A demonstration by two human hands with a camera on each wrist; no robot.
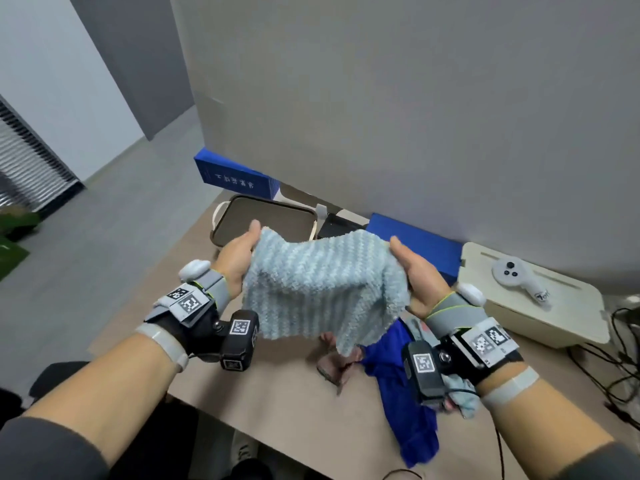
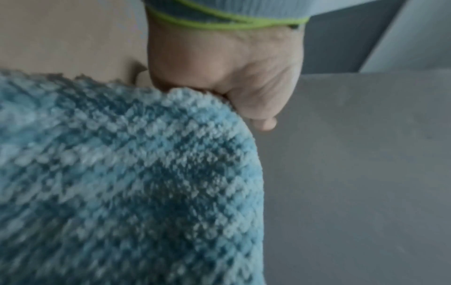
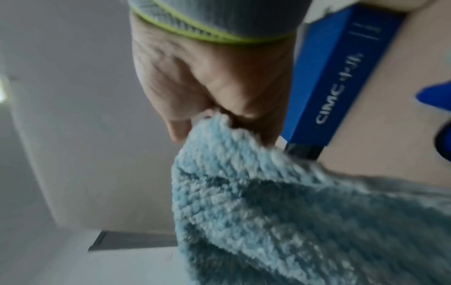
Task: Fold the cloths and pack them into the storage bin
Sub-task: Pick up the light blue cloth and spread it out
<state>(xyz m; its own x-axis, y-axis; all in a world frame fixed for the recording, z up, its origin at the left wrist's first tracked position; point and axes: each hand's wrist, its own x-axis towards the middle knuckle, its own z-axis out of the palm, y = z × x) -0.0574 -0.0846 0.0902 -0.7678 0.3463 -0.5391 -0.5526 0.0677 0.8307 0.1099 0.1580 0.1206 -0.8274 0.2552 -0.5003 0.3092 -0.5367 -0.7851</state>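
A fluffy light-blue cloth (image 1: 322, 285) hangs in the air above the table, stretched between both hands. My left hand (image 1: 239, 258) pinches its upper left corner, and the left wrist view shows the thumb (image 2: 258, 111) pressed on the cloth (image 2: 134, 183). My right hand (image 1: 415, 271) pinches the upper right corner; in the right wrist view the fingers (image 3: 219, 92) curl over the cloth's edge (image 3: 280, 212). An open storage bin (image 1: 266, 216) with a dark inside stands beyond the cloth. A dark-blue cloth (image 1: 405, 393), a pink-brown cloth (image 1: 336, 365) and another pale cloth (image 1: 460, 396) lie on the table.
Two blue boxes (image 1: 239, 178) (image 1: 415, 244) stand against the grey wall. A cream lidded box (image 1: 540, 306) with a white controller (image 1: 519, 275) on top sits at the right, with black cables (image 1: 616, 355) beside it. The table's front edge (image 1: 263, 441) is near me.
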